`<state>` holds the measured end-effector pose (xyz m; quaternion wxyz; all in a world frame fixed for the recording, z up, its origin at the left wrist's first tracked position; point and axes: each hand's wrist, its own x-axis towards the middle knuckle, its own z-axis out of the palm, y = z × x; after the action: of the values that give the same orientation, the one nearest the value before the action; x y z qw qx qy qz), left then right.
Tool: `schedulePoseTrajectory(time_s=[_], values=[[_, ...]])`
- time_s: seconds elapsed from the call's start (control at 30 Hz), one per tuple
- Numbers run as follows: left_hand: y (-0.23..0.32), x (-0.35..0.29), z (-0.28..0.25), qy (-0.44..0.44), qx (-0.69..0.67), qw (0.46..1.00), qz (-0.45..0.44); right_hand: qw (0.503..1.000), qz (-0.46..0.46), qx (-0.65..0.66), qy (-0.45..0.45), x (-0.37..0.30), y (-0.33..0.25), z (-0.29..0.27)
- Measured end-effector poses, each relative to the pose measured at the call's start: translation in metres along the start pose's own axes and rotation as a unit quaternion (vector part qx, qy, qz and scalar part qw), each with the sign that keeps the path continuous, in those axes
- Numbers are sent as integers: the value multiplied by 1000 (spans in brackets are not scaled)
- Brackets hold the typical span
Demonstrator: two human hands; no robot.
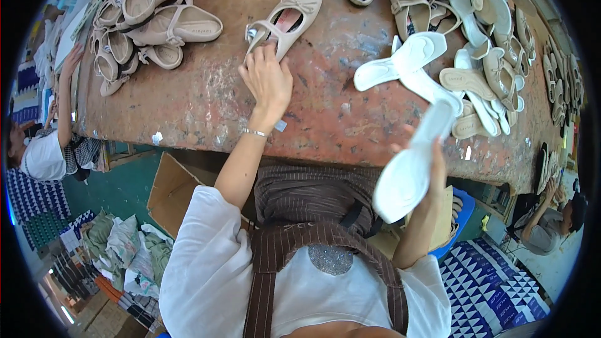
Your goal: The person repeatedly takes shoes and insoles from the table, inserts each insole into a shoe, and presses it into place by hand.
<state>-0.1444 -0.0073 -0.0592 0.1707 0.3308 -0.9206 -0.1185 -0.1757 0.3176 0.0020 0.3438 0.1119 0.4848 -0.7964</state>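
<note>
A beige flat shoe (302, 7) with a small bow and a strap lies on the worn table, toe pointing away and to the right. My left hand (269, 80) is closed on its heel end, the fingertips reaching into the opening, where a pinkish inside shows. In my right hand (436, 172) is a white insole (404, 181), held over the table's near edge with its wide end toward me; it is slightly blurred. More white insoles (421, 50) lie crossed on the table just beyond that hand.
Beige shoes (153, 22) are heaped at the far left. At the right lie more shoes (501, 72) mixed with insoles. Below the wooden table's (325, 103) near edge stand a cardboard box (178, 188) and a blue bin (462, 219). Other people work at the left and right.
</note>
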Motion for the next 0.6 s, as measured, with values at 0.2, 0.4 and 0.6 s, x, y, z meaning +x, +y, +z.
schedulePoseTrajectory(time_s=[0.2,0.4,0.6], values=[[-52,-29,-39,2,-263,953,148,906,-154,-394,20,22,-2,51],[-88,-105,-72,-32,-201,957,205,471,-387,-783,-124,43,26,98],[-99,-135,-70,-19,-336,911,-237,546,-424,-683,-234,76,77,121]])
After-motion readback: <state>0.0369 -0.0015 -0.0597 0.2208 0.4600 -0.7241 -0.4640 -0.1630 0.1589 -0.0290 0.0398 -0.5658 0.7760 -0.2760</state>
